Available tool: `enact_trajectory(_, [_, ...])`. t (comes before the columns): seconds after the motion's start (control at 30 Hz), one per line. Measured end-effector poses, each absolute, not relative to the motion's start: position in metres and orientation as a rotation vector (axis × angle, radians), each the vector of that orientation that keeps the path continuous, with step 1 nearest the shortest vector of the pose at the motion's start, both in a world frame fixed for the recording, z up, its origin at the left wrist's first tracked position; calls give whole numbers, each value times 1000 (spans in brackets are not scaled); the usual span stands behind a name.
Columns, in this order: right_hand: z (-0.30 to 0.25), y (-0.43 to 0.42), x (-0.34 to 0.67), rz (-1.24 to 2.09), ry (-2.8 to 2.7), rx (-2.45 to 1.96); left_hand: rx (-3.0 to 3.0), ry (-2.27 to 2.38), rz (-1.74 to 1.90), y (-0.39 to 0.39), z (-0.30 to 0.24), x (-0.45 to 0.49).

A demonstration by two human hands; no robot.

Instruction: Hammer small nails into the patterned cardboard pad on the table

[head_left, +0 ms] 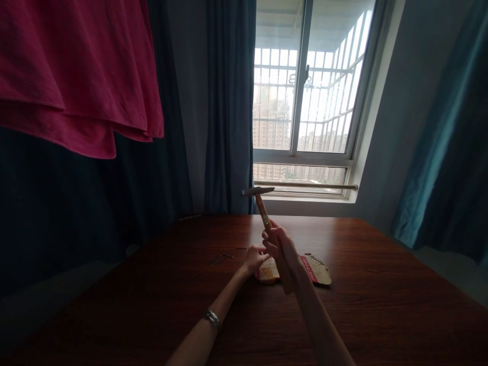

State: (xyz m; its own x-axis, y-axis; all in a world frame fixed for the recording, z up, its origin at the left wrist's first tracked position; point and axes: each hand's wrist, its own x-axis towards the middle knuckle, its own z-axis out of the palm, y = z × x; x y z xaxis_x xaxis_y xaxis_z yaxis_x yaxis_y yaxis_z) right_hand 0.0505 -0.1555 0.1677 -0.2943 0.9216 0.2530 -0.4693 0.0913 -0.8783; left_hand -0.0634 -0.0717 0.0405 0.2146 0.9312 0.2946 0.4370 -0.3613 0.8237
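My right hand [282, 245] is wrapped round the wooden handle of a hammer [263, 209]. The hammer is raised and tilted, its narrow metal head up in front of the window, and the wide end of its handle reaches below my wrist. My left hand [255, 258] has its fingers curled in at the left end of a flat cream piece [320, 272] with small dots and a pink patterned band. Whatever the left fingertips pinch is hidden. Part of the cream piece is behind the hammer handle and my right forearm. Several thin nails [221, 258] lie left of my left hand.
Everything rests on a dark reddish-brown wooden table [171, 305]. A barred window [301, 127] stands beyond its far edge. Dark blue curtains [231, 112] hang on both sides, and a pink cloth [87, 76] hangs at the upper left.
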Motion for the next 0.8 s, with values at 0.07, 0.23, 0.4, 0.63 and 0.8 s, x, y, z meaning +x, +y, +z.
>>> enact_trajectory(0.07, [159, -151, 73, 1476, -1154, -554, 2021, 1192, 1029, -70, 39, -65])
enact_trajectory(0.23, [126, -139, 112, 1365, -1040, -672, 2025, 1182, 993, -66, 35, -67])
enact_trajectory(0.4, [94, -125, 131, 1304, -948, -706, 1783, 1118, 1043, -64, 34, -68])
enact_trajectory(0.63, [71, -114, 142, 1300, -896, -831, 1637, 1092, 1071, -68, 36, -64])
enact_trajectory(0.8, [59, -115, 131, 1258, -860, -908, 1684, 1049, 1033, -73, 39, -63])
